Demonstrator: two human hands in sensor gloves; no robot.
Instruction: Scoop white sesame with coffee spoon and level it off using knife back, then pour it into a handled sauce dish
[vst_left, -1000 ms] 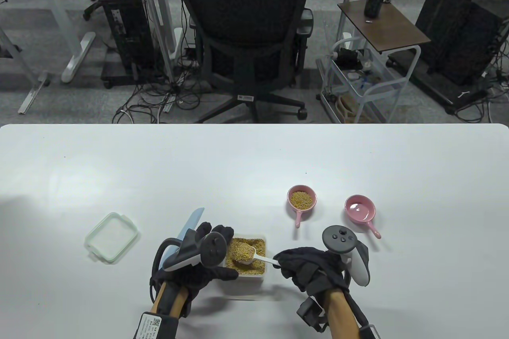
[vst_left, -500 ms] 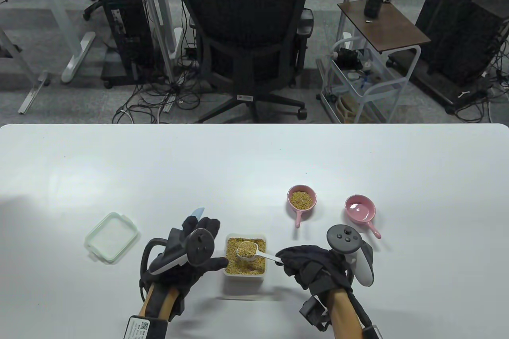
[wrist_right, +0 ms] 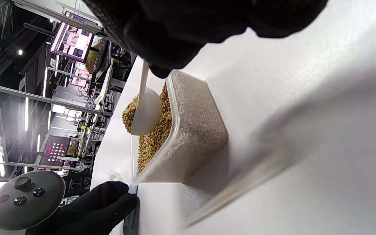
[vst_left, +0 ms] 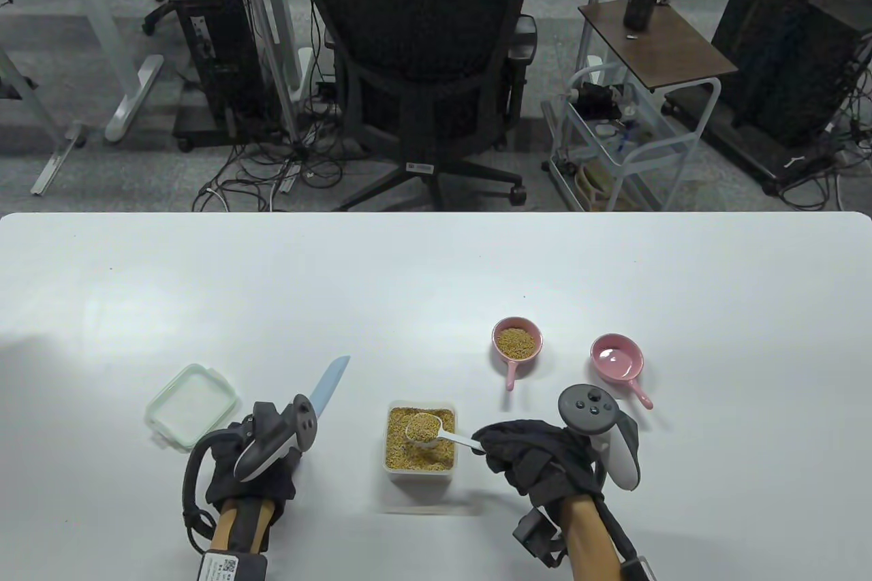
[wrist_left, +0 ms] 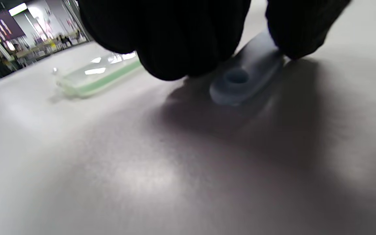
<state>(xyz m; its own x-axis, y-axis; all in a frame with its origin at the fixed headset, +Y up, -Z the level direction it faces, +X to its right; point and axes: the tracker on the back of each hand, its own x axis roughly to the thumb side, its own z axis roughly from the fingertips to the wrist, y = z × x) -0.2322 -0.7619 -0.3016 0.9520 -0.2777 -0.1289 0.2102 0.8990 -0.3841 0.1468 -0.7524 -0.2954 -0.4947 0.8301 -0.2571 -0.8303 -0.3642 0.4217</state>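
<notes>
A: Where do we find the spoon (vst_left: 429,432)?

B: We see it held level above the box (vst_left: 420,446) of sesame (vst_left: 402,448), its bowl heaped with seed. Its long axis runs across the desk (vst_left: 436,281), bowl to the left and slightly away from us, handle towards the right hand (vst_left: 528,455). That hand's grip is clamped on the handle's end, fingertips pinched together.

A: And the knife (vst_left: 328,385)?

B: Left of the box, well apart from it. Its blue blade points away from us and a little right, tip towards the far edge of the desk. From the left wrist we see the handle lying on the desk, a round hole through its end.

A: Is the left hand (vst_left: 252,472) gripping it?

B: The gloved fingers (wrist_left: 175,39) sit on top of the handle, but we cannot tell whether the grip is closed round it or only resting there.

A: The dishes?

B: Two pink ones beyond and right of the box. The nearer dish (vst_left: 517,341) holds sesame, its handle pointing towards us. The empty dish (vst_left: 617,359) stands further right, handle pointing towards us and right.

A: Any writing?

B: A label with a square code on the left wrist band; we cannot read its text. The lid (vst_left: 191,406) lies flat just left of the left hand.
</notes>
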